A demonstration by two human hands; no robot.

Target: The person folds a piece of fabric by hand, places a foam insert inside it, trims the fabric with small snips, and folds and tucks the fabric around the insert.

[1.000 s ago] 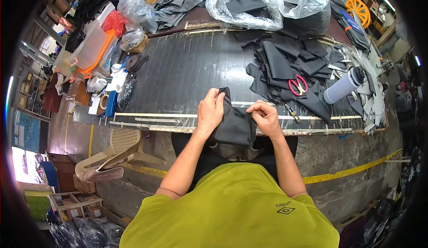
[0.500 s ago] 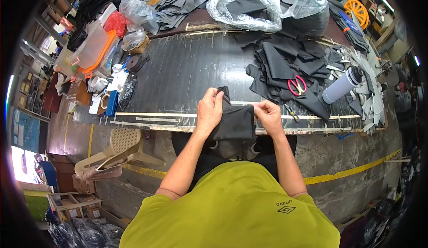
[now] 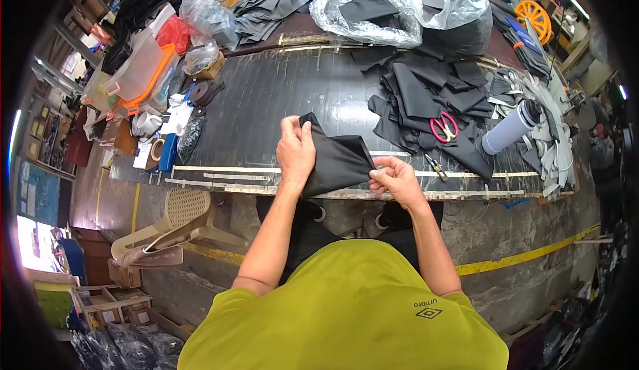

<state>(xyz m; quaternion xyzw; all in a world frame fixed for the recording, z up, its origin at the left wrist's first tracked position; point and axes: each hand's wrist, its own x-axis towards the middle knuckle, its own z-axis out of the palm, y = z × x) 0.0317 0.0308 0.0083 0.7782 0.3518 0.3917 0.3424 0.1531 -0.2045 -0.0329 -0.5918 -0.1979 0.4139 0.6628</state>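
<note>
A piece of black fabric (image 3: 336,164) hangs between my two hands over the front edge of the dark table (image 3: 266,104). My left hand (image 3: 296,150) grips its upper left part, thumb on top and fingers partly hidden behind the cloth. With thumb and fingertips, my right hand (image 3: 394,180) pinches the fabric's right edge near its lower corner. Right of the hands lie red-handled scissors (image 3: 444,128) on a heap of black fabric pieces (image 3: 426,94). A small cutter-like tool (image 3: 436,168) rests near the table's front edge.
A grey bottle (image 3: 511,128) stands at the right beside grey strips (image 3: 556,137). Plastic bags with black cloth (image 3: 365,12) are at the back. On the left are a clear box with an orange rim (image 3: 150,80), a mug (image 3: 146,125), tape and a beige chair (image 3: 180,220).
My left hand has moved left and slightly up with the fabric. The cloth now slants between the hands, and my right hand has shifted slightly lower along its right edge.
</note>
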